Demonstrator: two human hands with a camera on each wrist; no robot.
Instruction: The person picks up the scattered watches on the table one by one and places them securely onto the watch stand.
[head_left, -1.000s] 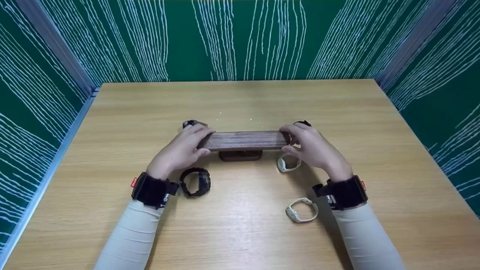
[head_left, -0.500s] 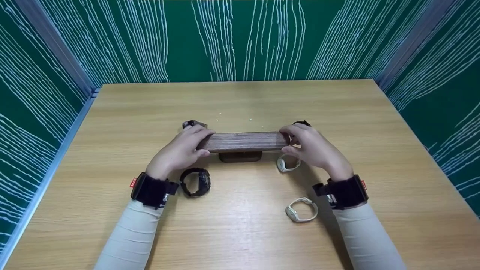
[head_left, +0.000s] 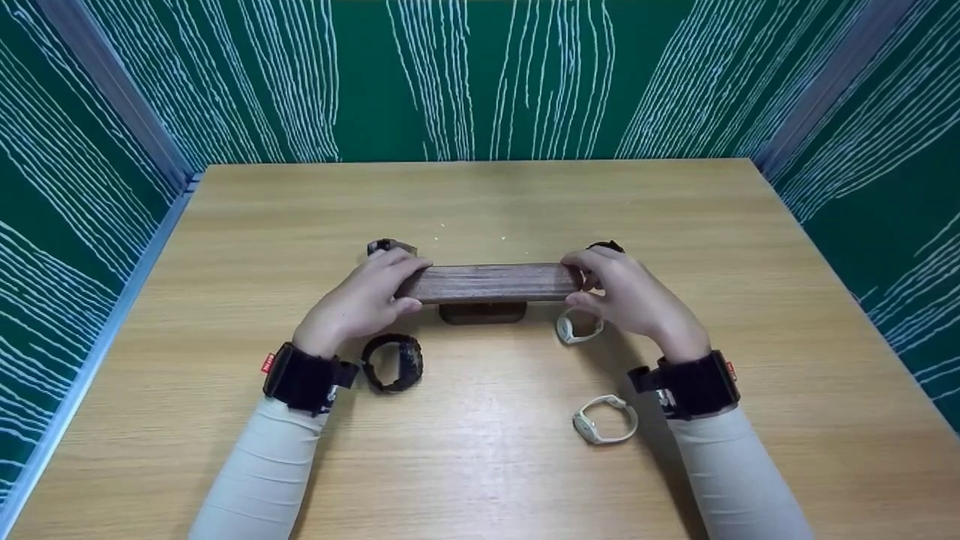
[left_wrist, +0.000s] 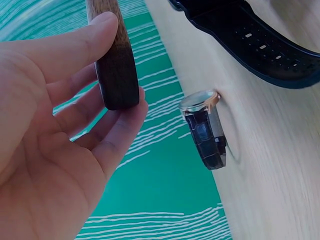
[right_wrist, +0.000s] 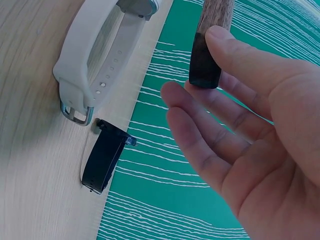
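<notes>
A brown wooden bar (head_left: 491, 283) with dark ends stretches between the two hands, and a dark base (head_left: 482, 313) shows under its middle. Its shape looks like a watch stand. The left hand (head_left: 365, 295) pinches the bar's left end, thumb on the near side and fingers on the far side. At the opposite end the right hand (head_left: 626, 294) does likewise. A watch with a dark leather strap (left_wrist: 205, 135) lies beyond the left hand. Past the right hand is a black-strapped watch (right_wrist: 105, 157). Whether the base touches the table is hidden.
On the wooden table (head_left: 480, 480), a chunky black watch (head_left: 394, 364) lies near the left wrist. One white watch (head_left: 577, 327) is just below the right hand, another white watch (head_left: 604, 420) closer to the front. Green walls (head_left: 367, 90) with white lines enclose the table.
</notes>
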